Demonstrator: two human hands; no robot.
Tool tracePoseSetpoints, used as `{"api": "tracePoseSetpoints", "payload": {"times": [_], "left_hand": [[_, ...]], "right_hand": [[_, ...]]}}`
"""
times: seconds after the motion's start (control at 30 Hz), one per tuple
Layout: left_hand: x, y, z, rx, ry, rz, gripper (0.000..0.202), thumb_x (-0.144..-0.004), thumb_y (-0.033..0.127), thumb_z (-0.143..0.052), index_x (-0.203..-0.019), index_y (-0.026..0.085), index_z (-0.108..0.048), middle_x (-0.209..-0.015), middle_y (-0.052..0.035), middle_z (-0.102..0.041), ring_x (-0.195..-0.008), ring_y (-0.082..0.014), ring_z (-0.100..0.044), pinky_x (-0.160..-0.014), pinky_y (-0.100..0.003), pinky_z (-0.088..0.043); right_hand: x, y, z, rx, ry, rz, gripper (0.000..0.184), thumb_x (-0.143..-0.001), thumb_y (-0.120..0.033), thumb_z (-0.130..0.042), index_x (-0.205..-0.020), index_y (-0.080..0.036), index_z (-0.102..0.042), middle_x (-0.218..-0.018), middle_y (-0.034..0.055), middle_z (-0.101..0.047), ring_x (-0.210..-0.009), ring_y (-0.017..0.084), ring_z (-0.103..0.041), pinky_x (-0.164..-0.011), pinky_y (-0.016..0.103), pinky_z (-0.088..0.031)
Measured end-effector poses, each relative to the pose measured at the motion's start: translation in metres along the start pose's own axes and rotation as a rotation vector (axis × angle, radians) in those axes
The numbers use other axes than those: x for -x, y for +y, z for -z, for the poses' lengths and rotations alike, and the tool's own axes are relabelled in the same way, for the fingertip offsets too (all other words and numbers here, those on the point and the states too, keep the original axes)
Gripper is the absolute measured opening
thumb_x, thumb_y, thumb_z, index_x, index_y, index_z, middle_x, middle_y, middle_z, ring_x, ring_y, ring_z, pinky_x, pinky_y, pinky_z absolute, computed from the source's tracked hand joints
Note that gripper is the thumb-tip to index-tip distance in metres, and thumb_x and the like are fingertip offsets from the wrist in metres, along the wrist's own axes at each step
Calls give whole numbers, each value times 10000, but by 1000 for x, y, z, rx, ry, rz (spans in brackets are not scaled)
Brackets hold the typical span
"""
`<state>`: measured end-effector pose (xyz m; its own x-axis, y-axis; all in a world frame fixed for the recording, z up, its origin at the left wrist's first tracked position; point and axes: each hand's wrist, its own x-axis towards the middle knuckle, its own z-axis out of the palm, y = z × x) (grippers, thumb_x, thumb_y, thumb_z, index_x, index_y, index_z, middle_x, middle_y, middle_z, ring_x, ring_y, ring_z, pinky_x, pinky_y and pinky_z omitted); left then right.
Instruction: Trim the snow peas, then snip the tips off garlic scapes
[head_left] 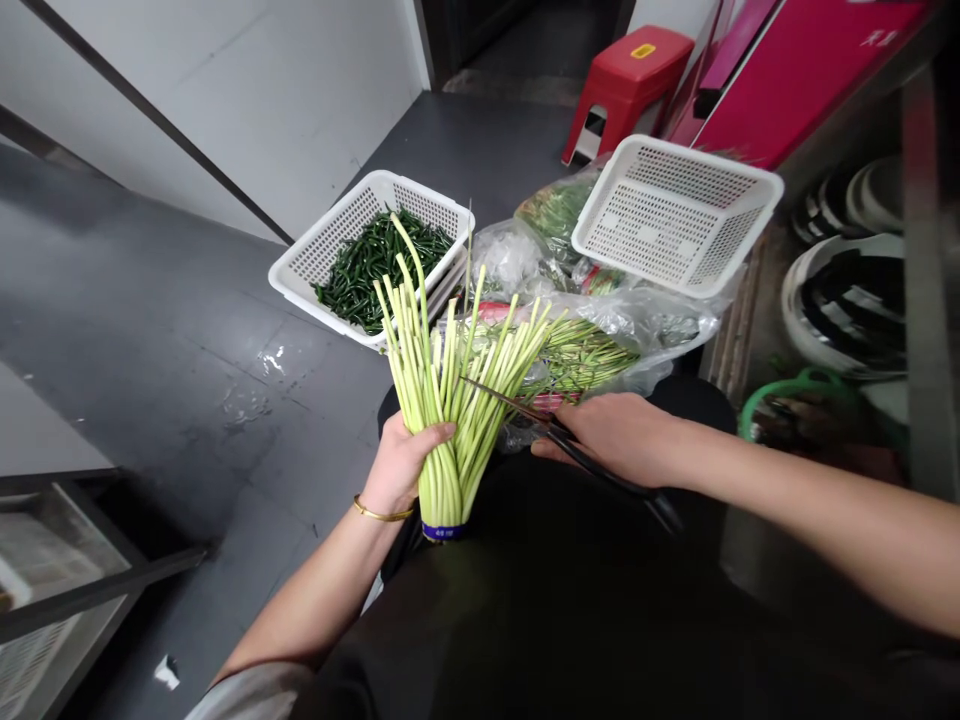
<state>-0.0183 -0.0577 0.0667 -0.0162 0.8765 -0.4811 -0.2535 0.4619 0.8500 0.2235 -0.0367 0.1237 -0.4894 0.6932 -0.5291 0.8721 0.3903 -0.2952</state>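
My left hand (403, 462) is wrapped round a bundle of pale green stalks (442, 390), tied near its base with a blue band (442, 531); the stalks fan upward over my lap. My right hand (615, 435) grips dark scissors (525, 410), whose blades are parted and reach into the right side of the bundle. A gold bracelet (381, 514) circles my left wrist.
On the grey floor stand a white perforated basket (315, 260) with dark green cut pieces, a tilted empty white basket (675, 215), and clear plastic bags (637, 320) holding more stalks. A red stool (626, 80) is behind. Stacked bowls (847, 300) sit at right.
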Motion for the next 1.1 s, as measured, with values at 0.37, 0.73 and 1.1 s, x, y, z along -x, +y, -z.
{"api": "tracePoseSetpoints", "payload": {"times": [0.37, 0.73, 1.1], "left_hand": [[-5, -1, 0, 55, -17, 78, 276, -570, 140, -771, -836, 110, -700, -749, -78, -723, -622, -236, -680, -630, -385, -577], [-4, 1, -2, 45, -48, 87, 292, -580, 148, -773, -857, 106, -693, -795, -95, -729, -649, -255, -689, -644, -408, -580], [-5, -2, 2, 57, -27, 87, 270, -577, 167, -783, -826, 109, -698, -759, -93, -726, -666, -263, -690, -684, -419, -579]], "right_hand": [[8, 1, 0, 60, 3, -39, 616, -898, -631, -274, -1030, -123, -594, -800, 152, -692, -776, 297, -680, -623, 338, -467], [-2, -3, -6, 144, 58, -53, 690, -885, -657, -283, -1121, -78, -574, -828, 187, -694, -800, 308, -683, -659, 351, -485], [-3, 3, -13, 99, 54, -23, 661, -898, -643, -261, -1123, -103, -569, -871, 176, -694, -852, 312, -673, -676, 356, -477]]}}
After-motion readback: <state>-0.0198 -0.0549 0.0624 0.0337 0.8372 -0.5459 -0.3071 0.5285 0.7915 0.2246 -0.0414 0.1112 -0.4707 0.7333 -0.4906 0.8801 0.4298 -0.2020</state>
